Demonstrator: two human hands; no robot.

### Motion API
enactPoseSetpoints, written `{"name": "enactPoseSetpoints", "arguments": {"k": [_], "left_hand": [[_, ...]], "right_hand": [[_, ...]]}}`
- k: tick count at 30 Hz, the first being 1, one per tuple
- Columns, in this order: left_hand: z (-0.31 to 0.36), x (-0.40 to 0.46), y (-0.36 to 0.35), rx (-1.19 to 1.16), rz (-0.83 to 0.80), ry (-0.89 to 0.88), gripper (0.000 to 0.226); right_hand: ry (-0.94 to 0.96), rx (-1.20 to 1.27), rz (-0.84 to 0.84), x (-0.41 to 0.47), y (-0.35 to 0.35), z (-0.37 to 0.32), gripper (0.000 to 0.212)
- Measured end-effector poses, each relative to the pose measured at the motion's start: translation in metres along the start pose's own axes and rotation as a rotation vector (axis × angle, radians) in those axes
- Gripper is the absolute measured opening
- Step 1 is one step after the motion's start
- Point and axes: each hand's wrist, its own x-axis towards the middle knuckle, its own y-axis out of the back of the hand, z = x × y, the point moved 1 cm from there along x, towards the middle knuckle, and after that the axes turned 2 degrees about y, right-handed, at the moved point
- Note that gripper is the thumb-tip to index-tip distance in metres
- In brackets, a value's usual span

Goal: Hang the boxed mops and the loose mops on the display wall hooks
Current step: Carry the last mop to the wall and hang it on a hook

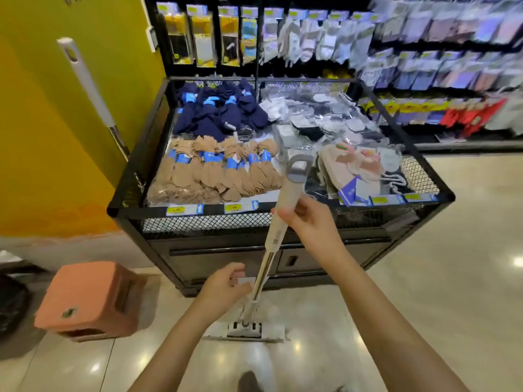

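A loose flat mop stands upright in front of me, its white head [244, 331] flat on the tiled floor and its beige grip topped by a grey hanging loop [297, 168]. My right hand [307, 219] grips the beige upper handle. My left hand [225, 288] sits lower on the metal pole [261, 274], fingers curled beside it and pinching a small white tag. A second mop, white-handled [85, 80], leans against the yellow wall at the left.
A black wire bin [198, 219] full of packed socks stands right behind the mop. Black hook racks with hanging packets [311, 38] fill the back and right. An orange plastic stool [90, 301] sits on the floor at the left.
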Motion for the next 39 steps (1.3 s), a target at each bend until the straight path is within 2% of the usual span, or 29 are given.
{"name": "enactPoseSetpoints", "arguments": {"k": [8,10,14,17,23,26,30,39], "left_hand": [[0.091,0.022,-0.080,0.060,-0.200,-0.200,0.060],[0.116,0.025,-0.109,0.082,-0.261,-0.249,0.055],[0.155,0.031,-0.173,0.119,-0.361,-0.313,0.037],[0.187,0.028,-0.229,0.133,-0.408,-0.377,0.016],[0.253,0.011,-0.346,0.085,-0.549,-0.484,0.009],[0.286,0.000,-0.402,0.080,-0.658,-0.503,0.006],[0.329,-0.014,-0.471,0.083,-0.768,-0.518,0.014],[0.427,-0.027,-0.614,0.086,-0.978,-0.561,0.006]], "right_hand": [[0.079,-0.007,0.178,-0.032,0.105,-0.036,0.012],[0.097,-0.039,0.238,-0.044,0.136,-0.040,0.010],[0.135,-0.043,0.360,-0.069,0.203,-0.043,0.022],[0.123,-0.057,0.474,-0.092,0.259,-0.039,0.025],[0.086,-0.102,0.672,-0.147,0.371,-0.031,0.009],[0.073,-0.091,0.754,-0.177,0.421,-0.027,0.010],[0.065,-0.104,0.866,-0.207,0.485,-0.025,0.010],[0.059,-0.162,1.115,-0.252,0.628,-0.021,0.010]]}}
